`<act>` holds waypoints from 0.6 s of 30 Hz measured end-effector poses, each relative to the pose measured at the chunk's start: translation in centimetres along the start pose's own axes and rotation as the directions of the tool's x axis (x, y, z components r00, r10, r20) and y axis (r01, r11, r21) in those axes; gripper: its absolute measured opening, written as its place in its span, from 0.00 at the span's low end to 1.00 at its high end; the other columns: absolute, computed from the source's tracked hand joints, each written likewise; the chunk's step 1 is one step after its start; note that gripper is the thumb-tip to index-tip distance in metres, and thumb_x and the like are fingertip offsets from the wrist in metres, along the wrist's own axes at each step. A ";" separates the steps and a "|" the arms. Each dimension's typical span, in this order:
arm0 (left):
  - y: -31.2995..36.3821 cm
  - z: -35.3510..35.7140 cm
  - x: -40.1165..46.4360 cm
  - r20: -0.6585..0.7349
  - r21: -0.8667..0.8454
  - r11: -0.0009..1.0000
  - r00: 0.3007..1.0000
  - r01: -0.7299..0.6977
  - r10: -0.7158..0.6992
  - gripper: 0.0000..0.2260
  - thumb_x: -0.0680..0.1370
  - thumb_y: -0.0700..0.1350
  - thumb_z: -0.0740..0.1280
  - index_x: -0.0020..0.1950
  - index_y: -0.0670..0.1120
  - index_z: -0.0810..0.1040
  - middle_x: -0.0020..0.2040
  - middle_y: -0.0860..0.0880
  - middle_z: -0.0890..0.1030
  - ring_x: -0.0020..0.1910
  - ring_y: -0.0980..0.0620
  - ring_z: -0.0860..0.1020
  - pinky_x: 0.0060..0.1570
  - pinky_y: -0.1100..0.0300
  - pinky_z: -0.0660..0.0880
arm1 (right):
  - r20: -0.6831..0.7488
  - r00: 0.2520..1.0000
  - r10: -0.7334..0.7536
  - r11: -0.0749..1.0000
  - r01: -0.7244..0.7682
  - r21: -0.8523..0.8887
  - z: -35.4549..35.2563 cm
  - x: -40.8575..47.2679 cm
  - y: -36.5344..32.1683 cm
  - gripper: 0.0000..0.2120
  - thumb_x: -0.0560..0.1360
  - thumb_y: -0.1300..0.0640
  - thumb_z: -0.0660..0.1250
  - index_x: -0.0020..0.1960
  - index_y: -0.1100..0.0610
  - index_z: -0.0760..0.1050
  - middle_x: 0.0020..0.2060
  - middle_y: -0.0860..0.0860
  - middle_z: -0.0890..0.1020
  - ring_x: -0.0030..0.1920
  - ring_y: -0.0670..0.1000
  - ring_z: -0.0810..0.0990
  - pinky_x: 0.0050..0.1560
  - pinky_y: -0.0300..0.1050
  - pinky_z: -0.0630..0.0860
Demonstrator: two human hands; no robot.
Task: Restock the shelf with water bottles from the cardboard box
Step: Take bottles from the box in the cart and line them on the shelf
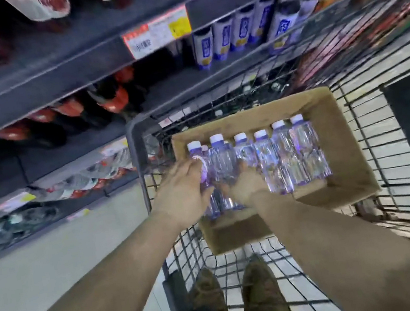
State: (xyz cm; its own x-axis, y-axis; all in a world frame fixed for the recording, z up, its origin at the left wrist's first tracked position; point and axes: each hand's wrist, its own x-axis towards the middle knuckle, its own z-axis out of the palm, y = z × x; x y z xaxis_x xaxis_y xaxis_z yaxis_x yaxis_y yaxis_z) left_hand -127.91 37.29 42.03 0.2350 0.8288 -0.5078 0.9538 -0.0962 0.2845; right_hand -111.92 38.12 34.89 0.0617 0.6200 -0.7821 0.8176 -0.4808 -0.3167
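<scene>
Both arms reach forward and down into the cardboard box (328,118) in the wire cart (377,153). The left hand (181,190) and right hand (244,185) each curl around water bottles (288,155) at the box's left end.

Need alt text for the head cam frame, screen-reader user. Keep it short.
Both hands, left hand and right hand, reach into an open cardboard box of clear water bottles with white caps, gripping bottles at its left end. The box sits in a wire cart beside store shelves stocked with drinks.
</scene>
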 end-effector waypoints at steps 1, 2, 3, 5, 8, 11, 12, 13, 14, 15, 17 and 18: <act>0.1 0.3 0.2 0.001 -0.005 1.000 1.000 0.004 -0.004 0.30 0.81 0.55 0.61 0.79 0.43 0.58 0.79 0.44 0.60 0.79 0.46 0.56 0.77 0.55 0.49 | -0.009 1.000 0.015 0.996 -0.014 0.093 0.3 0.5 0.2 0.40 0.73 0.36 0.66 0.74 0.60 0.60 0.66 0.60 0.74 0.64 0.59 0.76 0.62 0.51 0.74; 0.2 0.6 0.3 0.005 -0.009 1.000 1.000 0.007 -0.007 0.30 0.81 0.54 0.60 0.79 0.43 0.57 0.79 0.44 0.60 0.79 0.46 0.55 0.77 0.56 0.47 | -0.014 1.000 0.021 0.985 -0.019 0.174 0.3 0.9 0.3 0.37 0.73 0.39 0.68 0.72 0.60 0.63 0.65 0.59 0.75 0.63 0.59 0.77 0.61 0.50 0.74; 0.4 0.7 0.4 0.016 -0.014 1.000 1.000 0.012 -0.012 0.30 0.81 0.55 0.59 0.79 0.43 0.57 0.80 0.44 0.59 0.79 0.46 0.55 0.77 0.57 0.47 | -0.018 1.000 0.013 0.973 -0.008 0.229 0.2 1.2 0.5 0.34 0.73 0.41 0.69 0.70 0.60 0.66 0.63 0.58 0.77 0.61 0.58 0.78 0.58 0.48 0.75; 0.7 0.6 0.4 0.034 -0.026 0.999 0.999 0.025 -0.024 0.30 0.82 0.55 0.59 0.79 0.43 0.56 0.80 0.43 0.58 0.79 0.47 0.54 0.76 0.58 0.46 | -0.003 1.000 -0.031 0.952 0.031 0.304 -0.8 0.9 0.8 0.33 0.74 0.42 0.70 0.70 0.61 0.67 0.63 0.56 0.78 0.60 0.57 0.78 0.54 0.42 0.73; 1.0 -0.1 0.4 0.041 -0.082 0.995 0.998 0.053 -0.050 0.30 0.81 0.56 0.61 0.79 0.44 0.58 0.79 0.44 0.61 0.78 0.46 0.57 0.76 0.58 0.50 | 0.088 0.995 -0.039 0.846 -0.014 0.533 -2.9 -0.1 1.6 0.37 0.72 0.42 0.71 0.73 0.56 0.62 0.61 0.54 0.77 0.59 0.57 0.79 0.58 0.47 0.76; 1.7 -1.5 0.3 0.050 -0.191 0.978 0.996 0.080 -0.071 0.34 0.78 0.61 0.64 0.79 0.46 0.59 0.78 0.45 0.63 0.76 0.46 0.60 0.74 0.58 0.55 | 0.334 0.936 -0.110 0.545 -0.224 0.808 -5.1 -1.5 2.1 0.29 0.70 0.49 0.75 0.66 0.55 0.68 0.57 0.54 0.78 0.53 0.56 0.79 0.48 0.49 0.80; 2.1 -2.2 0.2 0.072 -0.250 0.965 0.995 0.085 -0.069 0.36 0.77 0.62 0.65 0.79 0.47 0.59 0.78 0.46 0.63 0.76 0.47 0.61 0.73 0.58 0.57 | 0.398 0.898 -0.186 0.462 -0.277 0.842 -5.7 -2.0 2.2 0.28 0.69 0.51 0.75 0.65 0.56 0.69 0.58 0.56 0.75 0.53 0.55 0.75 0.47 0.50 0.80; 2.5 -2.9 0.0 0.116 -0.333 0.937 0.990 0.110 -0.075 0.36 0.76 0.62 0.66 0.79 0.48 0.59 0.77 0.46 0.64 0.75 0.48 0.63 0.71 0.58 0.60 | 0.432 0.862 -0.266 0.406 -0.306 0.861 -6.1 -2.5 2.3 0.27 0.69 0.51 0.75 0.64 0.55 0.70 0.60 0.57 0.74 0.57 0.56 0.74 0.49 0.51 0.80; 2.9 -3.5 -0.2 0.174 -0.437 0.888 0.982 0.144 -0.073 0.35 0.76 0.61 0.67 0.78 0.49 0.60 0.76 0.48 0.67 0.73 0.49 0.66 0.68 0.60 0.62 | 0.440 0.831 -0.340 0.363 -0.316 0.877 -6.4 -2.8 2.2 0.26 0.70 0.50 0.74 0.65 0.55 0.72 0.61 0.57 0.75 0.60 0.56 0.74 0.52 0.52 0.80; 3.0 -3.8 -0.3 0.248 -0.555 0.809 0.967 0.192 -0.060 0.33 0.76 0.60 0.68 0.77 0.50 0.62 0.73 0.50 0.70 0.70 0.51 0.69 0.66 0.61 0.64 | 0.437 0.803 -0.405 0.331 -0.317 0.889 -6.7 -3.1 2.1 0.24 0.71 0.50 0.72 0.65 0.54 0.75 0.62 0.56 0.77 0.61 0.56 0.74 0.57 0.53 0.77; 3.1 -4.2 -0.6 0.397 -0.727 0.604 0.918 0.328 -0.021 0.32 0.72 0.62 0.70 0.72 0.52 0.67 0.68 0.54 0.74 0.68 0.52 0.72 0.66 0.59 0.67 | 0.413 0.772 -0.483 0.282 -0.309 0.908 -6.7 -3.6 1.7 0.19 0.72 0.50 0.71 0.62 0.52 0.79 0.64 0.54 0.79 0.63 0.55 0.75 0.65 0.56 0.71; 3.0 -4.2 -0.8 0.441 -0.775 0.505 0.898 0.380 0.001 0.38 0.68 0.65 0.72 0.73 0.50 0.67 0.70 0.53 0.74 0.68 0.50 0.73 0.68 0.54 0.69 | 0.405 0.764 -0.502 0.275 -0.303 0.912 -6.7 -3.9 1.3 0.18 0.73 0.51 0.70 0.62 0.53 0.79 0.64 0.55 0.78 0.64 0.56 0.75 0.67 0.57 0.70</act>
State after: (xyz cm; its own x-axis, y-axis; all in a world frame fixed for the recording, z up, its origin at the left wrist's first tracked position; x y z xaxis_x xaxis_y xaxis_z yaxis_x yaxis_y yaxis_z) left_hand -126.00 38.67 46.74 0.2945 0.5009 -0.8139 0.4263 0.6934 0.5810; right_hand -107.23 39.23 41.08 -0.5957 0.4639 -0.6557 -0.3158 -0.8859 -0.3398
